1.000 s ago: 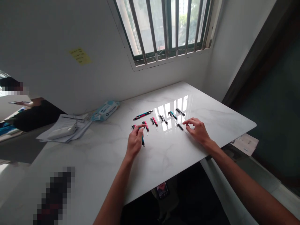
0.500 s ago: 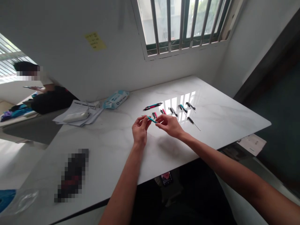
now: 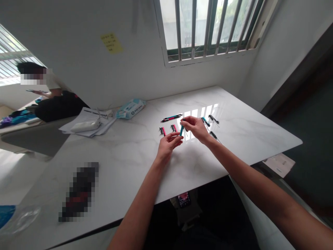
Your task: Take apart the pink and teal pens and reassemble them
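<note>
In the head view, the left hand (image 3: pixel 168 143) is gripping the lower end of a teal barrel (image 3: pixel 181 131), mid-frame, thumb and fingers closing around it. And here's the right hand (image 3: pixel 195 127), pinching at the top end, fingertips pressing in from above! The barrel is standing nearly upright over the bench (image 3: pixel 125 156). Just left of it, red parts (image 3: pixel 164 131) are lying in small groups, and behind those two pens (image 3: pixel 171 118) are resting side by side. Over to the right of centre, a teal pen part (image 3: pixel 206 121) is lying near a black piece (image 3: pixel 213 134). Farther left, the wipes (image 3: pixel 131 108) are sitting beside the papers (image 3: pixel 66 128). At lower left a dark item (image 3: pixel 80 191) is lying, too blurred for naming.
</note>
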A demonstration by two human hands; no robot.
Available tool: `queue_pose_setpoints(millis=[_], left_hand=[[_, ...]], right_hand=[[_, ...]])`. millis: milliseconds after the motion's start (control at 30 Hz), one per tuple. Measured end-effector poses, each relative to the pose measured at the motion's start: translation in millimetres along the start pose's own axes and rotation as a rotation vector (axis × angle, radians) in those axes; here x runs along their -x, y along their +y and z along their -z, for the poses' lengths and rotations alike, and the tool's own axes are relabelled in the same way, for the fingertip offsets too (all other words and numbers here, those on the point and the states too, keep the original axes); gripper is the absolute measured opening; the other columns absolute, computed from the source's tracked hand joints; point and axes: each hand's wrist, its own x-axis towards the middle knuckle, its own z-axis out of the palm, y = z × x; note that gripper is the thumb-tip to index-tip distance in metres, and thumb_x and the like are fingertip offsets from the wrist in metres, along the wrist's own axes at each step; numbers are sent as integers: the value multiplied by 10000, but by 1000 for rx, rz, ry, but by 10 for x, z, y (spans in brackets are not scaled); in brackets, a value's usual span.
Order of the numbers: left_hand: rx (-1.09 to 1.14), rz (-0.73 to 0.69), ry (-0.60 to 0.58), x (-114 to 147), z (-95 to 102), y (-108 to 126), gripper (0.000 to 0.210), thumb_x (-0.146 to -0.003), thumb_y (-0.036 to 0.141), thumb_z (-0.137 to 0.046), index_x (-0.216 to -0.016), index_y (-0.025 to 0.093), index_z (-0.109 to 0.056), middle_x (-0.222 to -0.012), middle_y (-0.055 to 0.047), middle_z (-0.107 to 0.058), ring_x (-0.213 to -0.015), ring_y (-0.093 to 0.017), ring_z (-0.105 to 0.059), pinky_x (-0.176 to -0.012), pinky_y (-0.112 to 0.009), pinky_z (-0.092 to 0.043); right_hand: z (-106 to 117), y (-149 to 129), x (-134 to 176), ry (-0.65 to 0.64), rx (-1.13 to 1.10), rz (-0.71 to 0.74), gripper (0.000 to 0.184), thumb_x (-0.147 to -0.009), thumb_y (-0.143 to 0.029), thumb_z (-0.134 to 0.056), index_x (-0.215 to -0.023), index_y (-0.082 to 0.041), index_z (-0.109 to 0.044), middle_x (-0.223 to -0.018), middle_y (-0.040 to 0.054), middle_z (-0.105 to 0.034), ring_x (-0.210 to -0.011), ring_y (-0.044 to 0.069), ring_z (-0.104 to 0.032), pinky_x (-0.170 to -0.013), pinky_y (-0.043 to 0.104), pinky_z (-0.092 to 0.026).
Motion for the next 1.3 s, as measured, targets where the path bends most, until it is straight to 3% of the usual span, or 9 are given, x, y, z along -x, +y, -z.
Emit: queue_pose_setpoints(millis=[100,233,400,500,667,833,1067,1300], left_hand=[[-23,-7,8,0,18,10,581,-653,483,-988,-1106,168,-804,-989,-111,-829,-820,-179,-750,-892,-367,-616],[-67,-45,-4,25,14,41,507,-720,482,-935,-1101,176,-801,-1011,-103,-822,-790,-162,-733,-825,-329,-610],[-237,-111,-73,49,-25,52,329,-803,461,-849,-948,182,-753,-999,-105,-818,-783,-185,-745,-742,-316,-599],[-366,-170,-131,36,-40,16,298,-825,461,-827,-940,191,-781,-1028,-108,-816,-854,-204,-752,-764,-316,-595],[-554,-211,-196,24,-173,-27,245,-833,442,-811,-908,210,-817,-910,-78,-796,-784,-192,-712,-720,-308,-572],[-770,-283,-322,17,-576,21,123,-856,308,-724,-877,236,-822,-911,-57,-805,-782,-192,-694,-720,-311,-556],[-961,-290,-330,-260,-1119,-104,145,-846,220,-692,-898,245,-825,-884,-29,-805,-782,-199,-705,-758,-326,-539],[-974,-335,-265,-386,-1359,-274,169,-843,170,-696,-944,263,-795,-909,-13,-813,-790,-201,-726,-795,-330,-544]], right_hand=[[174,-57,41,36,-5,-19,395,-786,-547,-862,-958,-206,-761,-832,13,-727,-720,140,-637,-697,295,-544],[661,-124,178,198,34,8,357,-777,-483,-878,-950,-207,-732,-860,15,-735,-769,158,-700,-735,300,-564],[1389,-50,549,361,322,33,335,-772,-461,-871,-892,-191,-711,-889,58,-761,-844,232,-761,-792,362,-604],[1644,60,808,481,548,-5,292,-813,-466,-819,-878,-201,-716,-922,77,-785,-834,252,-765,-776,378,-595],[1675,186,1026,441,858,-23,197,-891,-414,-721,-946,-233,-774,-848,54,-784,-719,227,-694,-742,373,-535],[1608,238,979,344,1004,49,179,-928,-340,-639,-920,-231,-781,-810,48,-760,-738,230,-679,-760,367,-496],[1619,230,970,287,924,22,223,-968,-356,-637,-1074,-238,-794,-860,31,-775,-772,224,-688,-792,356,-504],[1618,240,945,228,915,58,293,-961,-289,-641,-1221,-254,-772,-1004,51,-808,-906,256,-704,-887,397,-528]])
